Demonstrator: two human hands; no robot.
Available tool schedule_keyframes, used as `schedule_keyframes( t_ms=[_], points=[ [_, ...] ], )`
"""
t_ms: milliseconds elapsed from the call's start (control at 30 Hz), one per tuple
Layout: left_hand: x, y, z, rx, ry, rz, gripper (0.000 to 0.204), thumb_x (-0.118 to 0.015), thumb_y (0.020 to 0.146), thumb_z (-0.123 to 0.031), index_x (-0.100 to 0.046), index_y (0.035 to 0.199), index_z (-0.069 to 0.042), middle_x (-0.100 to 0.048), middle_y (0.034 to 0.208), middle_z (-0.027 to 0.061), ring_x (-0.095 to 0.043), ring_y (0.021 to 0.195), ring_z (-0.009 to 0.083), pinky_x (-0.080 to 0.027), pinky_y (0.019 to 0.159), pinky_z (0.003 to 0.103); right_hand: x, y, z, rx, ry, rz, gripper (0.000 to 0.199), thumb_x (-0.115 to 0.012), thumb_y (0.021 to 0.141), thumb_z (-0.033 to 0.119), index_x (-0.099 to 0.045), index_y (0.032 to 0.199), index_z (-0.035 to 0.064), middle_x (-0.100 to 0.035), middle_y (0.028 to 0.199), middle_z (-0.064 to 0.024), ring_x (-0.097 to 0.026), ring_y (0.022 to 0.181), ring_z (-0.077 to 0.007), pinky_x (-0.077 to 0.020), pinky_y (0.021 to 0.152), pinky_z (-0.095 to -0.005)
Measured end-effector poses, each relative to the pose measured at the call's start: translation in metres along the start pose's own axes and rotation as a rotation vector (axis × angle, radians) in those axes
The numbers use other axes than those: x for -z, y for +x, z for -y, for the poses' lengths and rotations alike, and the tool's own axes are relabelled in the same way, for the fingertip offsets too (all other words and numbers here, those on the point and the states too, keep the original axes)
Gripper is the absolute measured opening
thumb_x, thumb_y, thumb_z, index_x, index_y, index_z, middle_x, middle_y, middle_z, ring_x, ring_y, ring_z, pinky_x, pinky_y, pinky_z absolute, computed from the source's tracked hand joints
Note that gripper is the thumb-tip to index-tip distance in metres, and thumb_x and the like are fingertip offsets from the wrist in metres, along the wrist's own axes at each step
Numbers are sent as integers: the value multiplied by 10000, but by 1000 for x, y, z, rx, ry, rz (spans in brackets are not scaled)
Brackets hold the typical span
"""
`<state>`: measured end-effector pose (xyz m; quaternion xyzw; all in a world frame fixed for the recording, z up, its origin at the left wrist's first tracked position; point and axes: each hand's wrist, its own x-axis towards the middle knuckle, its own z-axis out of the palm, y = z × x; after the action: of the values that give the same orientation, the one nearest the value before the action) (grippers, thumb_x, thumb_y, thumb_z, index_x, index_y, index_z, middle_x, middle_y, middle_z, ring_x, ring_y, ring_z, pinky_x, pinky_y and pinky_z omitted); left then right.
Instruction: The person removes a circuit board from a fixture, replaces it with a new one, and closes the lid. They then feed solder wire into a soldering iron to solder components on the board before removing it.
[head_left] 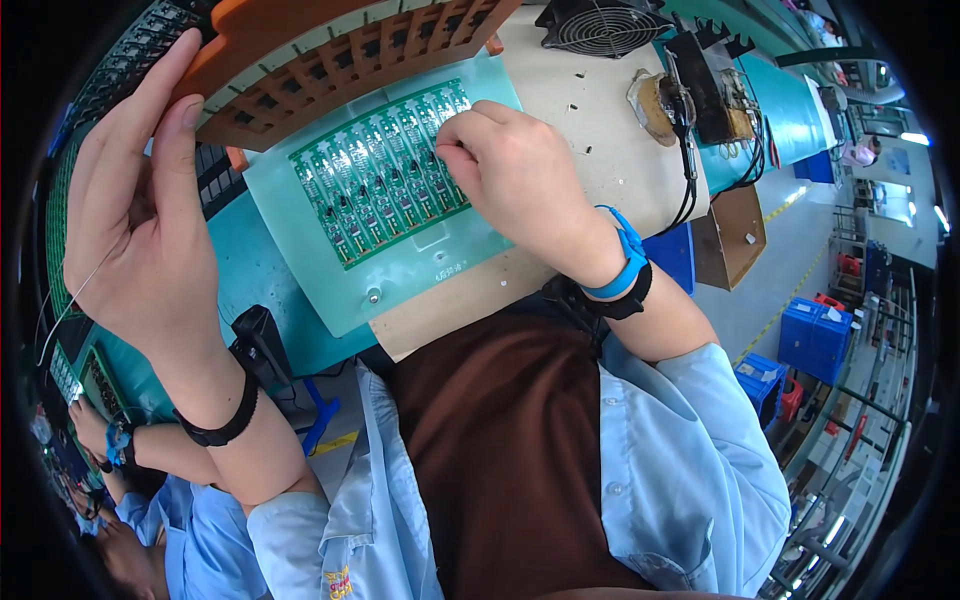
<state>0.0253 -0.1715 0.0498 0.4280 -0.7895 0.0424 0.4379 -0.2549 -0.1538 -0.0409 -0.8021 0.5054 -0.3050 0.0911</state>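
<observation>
A green circuit board panel (385, 175) lies in a pale green carrier plate (300, 200) on the bench. My right hand (520, 180), with a blue wrist strap and a black band, rests on the panel's right edge. Its fingertips are pinched together against the board, and whatever is between them is hidden. My left hand (140, 210) is raised at the left, fingers straight and close together, near an orange slotted rack (340, 50). A thin pale wire (70, 305) trails down from its palm.
A black fan (600, 25) and a soldering stand with cables (700, 90) sit at the back right. A brown cardboard box (730, 235) hangs off the bench edge. Blue crates (815, 335) stand on the floor. A co-worker's hands (100, 440) work at the lower left.
</observation>
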Motion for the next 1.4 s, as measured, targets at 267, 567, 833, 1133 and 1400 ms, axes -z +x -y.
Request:
schedule_keyframes(
  t_ms=[267,567,833,1133,1400],
  points=[
    [-12,1,-16,-223,120,-63,283,-664,1004,30,-735,1277,14,-765,1208,142,-753,1047,173,-607,887,242,-9,2,2,67,-17,19,35,-735,872,69,-707,882,50,-674,854,-113,-682,779,-340,-562,690,-435],
    [-5,1,-36,-51,36,-98,295,-677,986,61,-744,1270,14,-763,1166,127,-741,986,147,-589,842,223,-20,5,18,64,-57,58,44,-744,871,83,-712,875,53,-672,856,-106,-686,801,-331,-570,709,-427],
    [-11,0,-32,5,-51,-128,305,-684,980,65,-758,1266,-12,-767,1126,114,-738,966,134,-584,817,217,-25,8,26,86,-62,67,45,-737,881,95,-710,897,63,-674,861,-93,-688,801,-322,-571,703,-428],
    [-7,2,-39,78,77,-67,298,-691,976,60,-763,1256,-14,-773,1117,110,-744,976,138,-588,823,222,-32,8,43,85,25,74,37,-730,884,97,-711,908,76,-663,850,-85,-691,803,-317,-574,693,-430],
    [-6,6,-38,54,82,-63,300,-694,968,75,-766,1247,-10,-775,1122,108,-745,981,143,-589,824,232,-43,18,49,124,28,99,38,-730,875,101,-712,899,79,-663,855,-83,-691,817,-322,-577,705,-431]
  ],
)
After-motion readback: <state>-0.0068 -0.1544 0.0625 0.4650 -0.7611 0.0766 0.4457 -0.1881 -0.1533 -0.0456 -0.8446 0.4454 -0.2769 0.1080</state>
